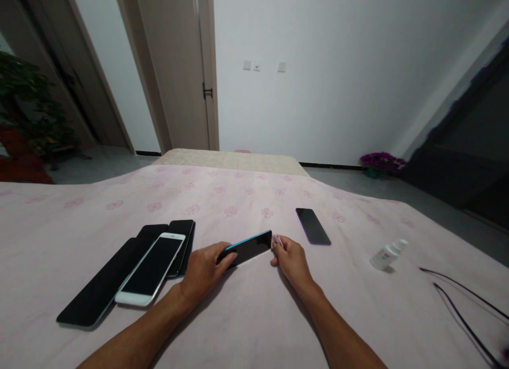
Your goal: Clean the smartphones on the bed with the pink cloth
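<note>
My left hand (207, 265) is wrapped round one end of a dark phone with a blue edge (252, 247), thumb on its front, tilted above the pink cloth. My right hand (292, 257) is closed at the phone's other end, its fingers pinching a small pinkish-white piece (277, 240) against or beside that end. To the left, a white phone (153, 268) lies face up over several black phones (99, 281). Beyond my right hand, another dark phone (313, 227) lies flat by itself.
A small white bottle (387, 255) lies tilted on the flowered pink cloth (238, 199) at the right. Two black cables (461, 305) run off the right edge. Behind the cloth are a wall, a door and purple flowers (382, 161) on the floor.
</note>
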A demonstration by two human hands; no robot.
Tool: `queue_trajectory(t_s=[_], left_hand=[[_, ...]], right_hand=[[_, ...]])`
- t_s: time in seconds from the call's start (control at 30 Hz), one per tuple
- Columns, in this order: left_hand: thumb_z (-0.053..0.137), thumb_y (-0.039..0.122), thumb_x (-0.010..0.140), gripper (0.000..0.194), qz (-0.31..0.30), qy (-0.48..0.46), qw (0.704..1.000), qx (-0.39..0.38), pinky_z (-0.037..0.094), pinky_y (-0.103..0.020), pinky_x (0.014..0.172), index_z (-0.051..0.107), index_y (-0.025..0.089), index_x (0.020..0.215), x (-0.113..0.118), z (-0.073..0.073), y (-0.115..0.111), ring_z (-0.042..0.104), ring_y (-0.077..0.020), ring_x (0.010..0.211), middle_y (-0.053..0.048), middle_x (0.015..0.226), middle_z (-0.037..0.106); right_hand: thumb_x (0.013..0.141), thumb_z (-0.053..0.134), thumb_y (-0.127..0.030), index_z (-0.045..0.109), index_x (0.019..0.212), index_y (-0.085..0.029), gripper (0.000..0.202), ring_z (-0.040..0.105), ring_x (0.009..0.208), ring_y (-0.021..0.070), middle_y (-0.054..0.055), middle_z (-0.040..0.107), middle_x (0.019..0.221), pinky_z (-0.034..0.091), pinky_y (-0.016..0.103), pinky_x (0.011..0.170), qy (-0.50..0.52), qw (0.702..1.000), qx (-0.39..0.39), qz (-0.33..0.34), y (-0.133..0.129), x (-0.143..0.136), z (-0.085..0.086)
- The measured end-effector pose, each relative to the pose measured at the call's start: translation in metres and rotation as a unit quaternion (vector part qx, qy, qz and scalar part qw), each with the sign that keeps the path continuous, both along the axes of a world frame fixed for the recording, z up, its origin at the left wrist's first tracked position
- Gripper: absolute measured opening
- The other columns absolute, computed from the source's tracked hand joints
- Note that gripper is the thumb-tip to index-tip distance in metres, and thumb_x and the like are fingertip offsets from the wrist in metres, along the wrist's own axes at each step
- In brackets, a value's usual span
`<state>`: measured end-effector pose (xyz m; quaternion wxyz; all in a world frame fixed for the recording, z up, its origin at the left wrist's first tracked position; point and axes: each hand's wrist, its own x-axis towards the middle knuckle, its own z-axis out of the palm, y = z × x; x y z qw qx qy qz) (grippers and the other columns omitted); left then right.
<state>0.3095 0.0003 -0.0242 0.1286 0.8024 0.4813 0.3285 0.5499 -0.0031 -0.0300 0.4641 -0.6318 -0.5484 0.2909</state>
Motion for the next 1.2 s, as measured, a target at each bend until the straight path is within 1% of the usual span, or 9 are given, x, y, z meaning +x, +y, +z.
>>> queue_trajectory(t_s=[0.13,0.33,0.5,0.6,0.77,0.87,0.93,1.03,1.2], left_hand=[[0.059,0.034,0.094,0.016,-0.003,0.001,1.0,0.007,0.047,-0.025,0.068,0.072,0.024,0.095,-0.001,-0.002,0.001,0.07,-0.0174,0.074,0.0,0.084,0.075],[0.058,0.033,0.095,0.016,-0.014,0.012,0.999,0.034,0.048,-0.025,0.071,0.071,0.024,0.095,-0.003,-0.002,0.002,0.07,-0.0178,0.076,-0.001,0.085,0.075],[0.057,0.034,0.095,0.017,-0.016,0.015,0.999,0.044,0.049,-0.025,0.071,0.071,0.023,0.096,-0.003,-0.002,0.002,0.07,-0.0181,0.076,-0.002,0.084,0.075],[0.057,0.034,0.095,0.017,-0.013,0.01,0.999,0.041,0.049,-0.025,0.07,0.071,0.024,0.094,-0.003,-0.002,0.002,0.07,-0.0178,0.075,-0.001,0.084,0.075],[0.058,0.032,0.095,0.016,-0.027,0.027,0.997,0.071,0.05,-0.026,0.072,0.07,0.023,0.099,-0.003,-0.004,0.0,0.071,-0.0191,0.079,-0.002,0.088,0.076],[0.058,0.033,0.095,0.017,-0.026,0.049,0.995,0.083,0.05,-0.026,0.071,0.07,0.022,0.1,-0.003,-0.005,0.0,0.072,-0.02,0.079,-0.003,0.088,0.076],[0.058,0.033,0.096,0.017,-0.022,0.058,0.994,0.085,0.05,-0.027,0.071,0.07,0.022,0.1,-0.003,-0.005,0.0,0.072,-0.0205,0.08,-0.003,0.089,0.076],[0.057,0.033,0.096,0.018,-0.021,0.061,0.994,0.085,0.05,-0.027,0.072,0.07,0.022,0.1,-0.003,-0.004,-0.001,0.072,-0.0207,0.08,-0.004,0.09,0.076],[0.057,0.033,0.096,0.018,-0.024,0.057,0.995,0.079,0.049,-0.028,0.071,0.07,0.022,0.099,-0.002,-0.003,-0.001,0.072,-0.0209,0.079,-0.003,0.089,0.076]], right_hand=[[0.082,0.055,-0.038,0.069,0.08,-0.016,0.026,0.062,0.045,0.014,-0.003,0.059,0.052,0.043,0.021,0.048,0.03,0.999,-0.012,-0.003,0.003,0.001,-0.004],[0.082,0.055,-0.04,0.07,0.102,-0.015,0.036,0.063,0.049,0.0158,-0.001,0.063,0.059,0.047,0.023,0.047,0.083,0.996,0.008,-0.015,0.007,-0.003,-0.006],[0.086,0.053,-0.037,0.067,0.081,-0.017,0.025,0.063,0.048,0.0144,-0.004,0.058,0.053,0.043,0.021,0.049,0.004,1.0,-0.004,0.01,0.006,0.004,-0.009],[0.085,0.055,-0.035,0.067,0.078,-0.017,0.023,0.064,0.048,0.0144,-0.004,0.057,0.052,0.041,0.02,0.048,-0.008,1.0,-0.013,0.01,0.005,0.005,-0.01],[0.087,0.052,-0.039,0.07,0.108,-0.014,0.037,0.066,0.053,0.0164,0.001,0.067,0.065,0.052,0.024,0.047,0.065,0.998,0.016,-0.017,0.003,-0.003,-0.003],[0.092,0.049,-0.037,0.067,0.122,-0.016,0.04,0.07,0.063,0.0182,0.006,0.075,0.086,0.059,0.028,0.052,-0.021,0.996,0.081,-0.024,-0.001,-0.004,0.003],[0.095,0.047,-0.028,0.068,0.12,-0.016,0.036,0.074,0.081,0.0215,0.01,0.076,0.102,0.062,0.034,0.07,-0.143,0.976,0.166,-0.009,-0.003,-0.001,0.004],[0.095,0.046,-0.016,0.067,0.122,-0.016,0.034,0.069,0.109,0.0248,0.012,0.07,0.122,0.056,0.039,0.093,-0.305,0.909,0.282,0.017,-0.006,0.004,0.004],[0.094,0.049,-0.01,0.064,0.126,-0.015,0.035,0.069,0.106,0.0243,0.014,0.065,0.13,0.057,0.036,0.087,-0.426,0.842,0.329,0.034,-0.015,-0.01,0.004]])
